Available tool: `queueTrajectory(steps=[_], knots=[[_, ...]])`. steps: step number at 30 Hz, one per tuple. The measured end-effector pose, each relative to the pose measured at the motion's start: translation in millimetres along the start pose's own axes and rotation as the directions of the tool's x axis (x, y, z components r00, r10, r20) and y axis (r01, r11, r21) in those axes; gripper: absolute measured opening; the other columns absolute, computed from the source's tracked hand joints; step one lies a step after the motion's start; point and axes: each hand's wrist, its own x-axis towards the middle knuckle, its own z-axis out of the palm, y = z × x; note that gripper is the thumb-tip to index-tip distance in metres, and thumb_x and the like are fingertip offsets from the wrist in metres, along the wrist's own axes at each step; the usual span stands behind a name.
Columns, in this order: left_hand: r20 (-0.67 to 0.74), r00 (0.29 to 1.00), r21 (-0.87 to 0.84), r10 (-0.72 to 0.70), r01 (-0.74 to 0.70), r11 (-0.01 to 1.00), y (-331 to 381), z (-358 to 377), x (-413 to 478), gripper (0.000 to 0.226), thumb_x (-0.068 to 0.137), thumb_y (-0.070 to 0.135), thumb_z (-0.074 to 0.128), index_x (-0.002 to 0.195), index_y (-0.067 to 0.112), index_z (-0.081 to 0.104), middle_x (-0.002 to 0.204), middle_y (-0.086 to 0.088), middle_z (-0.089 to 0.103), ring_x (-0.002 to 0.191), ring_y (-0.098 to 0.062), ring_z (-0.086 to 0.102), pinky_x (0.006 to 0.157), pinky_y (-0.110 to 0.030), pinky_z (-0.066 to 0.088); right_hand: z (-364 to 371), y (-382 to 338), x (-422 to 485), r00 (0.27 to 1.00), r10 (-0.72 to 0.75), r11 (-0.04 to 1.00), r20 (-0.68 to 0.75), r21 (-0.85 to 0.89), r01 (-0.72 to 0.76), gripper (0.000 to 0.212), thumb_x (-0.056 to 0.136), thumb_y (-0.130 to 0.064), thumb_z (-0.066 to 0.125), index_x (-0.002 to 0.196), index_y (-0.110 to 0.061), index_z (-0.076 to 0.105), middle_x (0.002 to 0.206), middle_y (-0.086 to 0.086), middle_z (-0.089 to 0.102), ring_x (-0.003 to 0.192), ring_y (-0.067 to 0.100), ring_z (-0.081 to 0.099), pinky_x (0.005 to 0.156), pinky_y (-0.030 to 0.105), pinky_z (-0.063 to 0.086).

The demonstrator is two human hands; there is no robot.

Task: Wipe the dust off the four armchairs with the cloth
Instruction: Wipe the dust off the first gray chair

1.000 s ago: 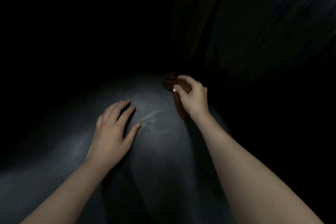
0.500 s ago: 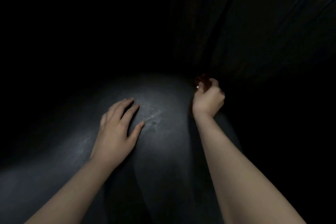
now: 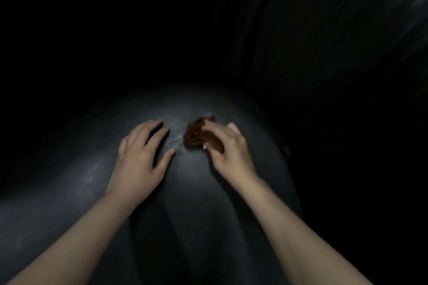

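A dark, rounded armchair surface (image 3: 190,203) fills the lower middle of the head view, lit in a patch with pale dust streaks. My left hand (image 3: 139,159) rests flat on it, fingers spread. Just to its right, my right hand (image 3: 229,152) grips a bunched brown cloth (image 3: 196,134) and presses it onto the dusty top of the armchair. The cloth sticks out past my fingers toward my left hand. Much of the chair is lost in darkness.
The room is very dark. Dark folds of a curtain or sheet (image 3: 347,30) hang at the upper right, close behind the chair. Nothing else can be made out.
My right hand has moved left with the cloth, from the chair's right edge to the lit top beside my left hand. My left hand has stayed in place.
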Motion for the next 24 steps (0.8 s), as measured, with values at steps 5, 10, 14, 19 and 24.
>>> queueTrajectory(steps=[5, 10, 14, 19, 24], knots=[[0.047, 0.998, 0.006, 0.029, -0.029, 1.0, 11.4, 2.5, -1.0, 0.061, 0.092, 0.05, 0.039, 0.133, 0.01, 0.058, 0.142, -0.007, 0.05, 0.134, -0.027, 0.04, 0.108, -0.046, 0.033, -24.5, 1.8, -22.2, 0.961, 0.134, 0.991, -0.244, 0.031, -0.13, 0.037, 0.075, 0.001, 0.07, 0.112, -0.006, 0.071, 0.11, 0.011, 0.071, 0.1, 0.016, 0.059, 0.096, 0.022, 0.043], [0.074, 0.996, 0.012, 0.054, -0.055, 0.998, 14.2, 6.9, -5.0, 0.061, 0.093, 0.049, 0.039, 0.137, 0.01, 0.055, 0.148, -0.006, 0.046, 0.136, -0.026, 0.038, 0.109, -0.048, 0.032, -32.0, 24.6, -2.2, 0.828, 0.417, 0.887, -0.375, -0.032, -0.461, 0.037, 0.089, -0.006, 0.066, 0.125, -0.008, 0.063, 0.117, 0.013, 0.066, 0.108, 0.031, 0.056, 0.097, 0.034, 0.041], [0.094, 0.994, 0.021, 0.052, -0.054, 0.998, 11.0, 10.5, -6.7, 0.063, 0.092, 0.05, 0.038, 0.139, 0.011, 0.053, 0.149, -0.007, 0.045, 0.137, -0.028, 0.037, 0.109, -0.05, 0.032, -14.3, 9.7, -34.4, 0.973, 0.135, 0.979, -0.187, -0.125, -0.16, 0.041, 0.08, 0.0, 0.067, 0.121, -0.006, 0.065, 0.123, 0.01, 0.066, 0.107, 0.029, 0.057, 0.101, 0.035, 0.042], [0.085, 0.995, 0.017, 0.046, -0.047, 0.999, 13.0, 10.1, -6.4, 0.064, 0.092, 0.051, 0.038, 0.139, 0.011, 0.053, 0.149, -0.007, 0.045, 0.138, -0.027, 0.036, 0.109, -0.05, 0.031, -29.4, 10.6, -79.5, 0.994, 0.052, 0.993, -0.1, -0.099, -0.062, 0.04, 0.081, 0.001, 0.067, 0.121, -0.004, 0.066, 0.126, 0.01, 0.065, 0.109, 0.023, 0.057, 0.103, 0.025, 0.041], [0.084, 0.995, 0.012, 0.051, -0.052, 0.999, 12.8, 11.1, -6.7, 0.065, 0.091, 0.051, 0.038, 0.139, 0.01, 0.053, 0.15, -0.008, 0.044, 0.138, -0.028, 0.035, 0.11, -0.049, 0.03, -36.9, 27.3, -55.2, 0.822, 0.376, 0.899, -0.428, -0.046, -0.435, 0.035, 0.082, 0.0, 0.067, 0.117, -0.003, 0.066, 0.113, 0.014, 0.069, 0.102, 0.031, 0.056, 0.095, 0.026, 0.038]])
